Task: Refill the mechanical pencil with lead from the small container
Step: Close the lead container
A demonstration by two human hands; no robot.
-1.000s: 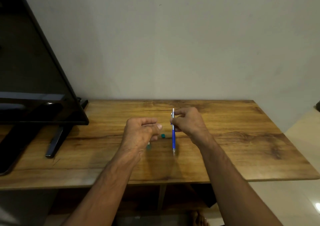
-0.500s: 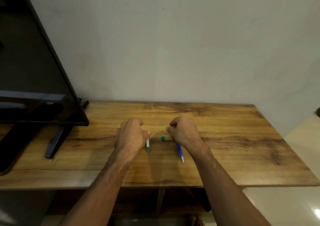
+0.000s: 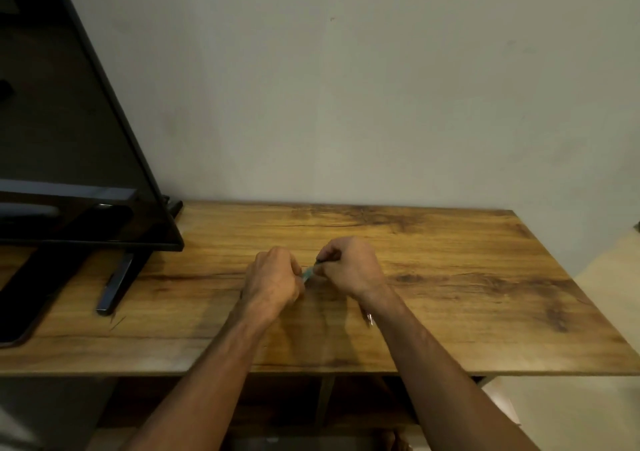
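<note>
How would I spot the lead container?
On the wooden table, right of the black TV, two hands meet. The container is the pale teal sliver between left hand and right hand; the pencil peeks out lower, by the right wrist.

I see a wooden table [image 3: 467,277] with a bold dark grain filling the lower half of the frame, set against a plain pale wall [image 3: 346,87]. At the upper left a black television [image 3: 62,132] leans in, and one of its dark stand feet [image 3: 116,284] rests on the tabletop. Pale floor [image 3: 609,298] shows at the right edge, and a dim lower shelf [image 3: 346,412] lies beneath the table.
</note>
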